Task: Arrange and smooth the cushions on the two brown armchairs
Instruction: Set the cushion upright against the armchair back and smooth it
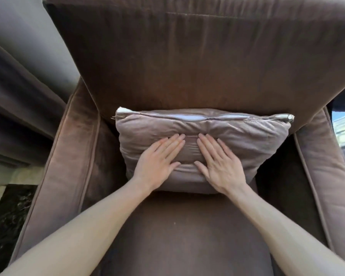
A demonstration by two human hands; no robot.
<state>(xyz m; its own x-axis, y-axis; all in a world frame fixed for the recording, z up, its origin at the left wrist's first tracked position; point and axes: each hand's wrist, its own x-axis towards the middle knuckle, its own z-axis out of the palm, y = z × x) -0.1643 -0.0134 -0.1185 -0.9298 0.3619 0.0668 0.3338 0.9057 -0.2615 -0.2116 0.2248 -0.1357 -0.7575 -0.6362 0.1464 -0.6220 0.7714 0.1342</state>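
Here, brown armchair point(187, 76), dark curtains point(18, 100) beside, marble floor point(8, 216).

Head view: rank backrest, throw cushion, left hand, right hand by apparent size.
1. backrest
2. throw cushion
3. left hand and right hand: look alike, so no ranking. Both lie flat on the cushion.

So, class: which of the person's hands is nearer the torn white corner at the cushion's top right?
Right. The right hand lies flat on the cushion, below-left of that torn corner; the left hand presses further left.
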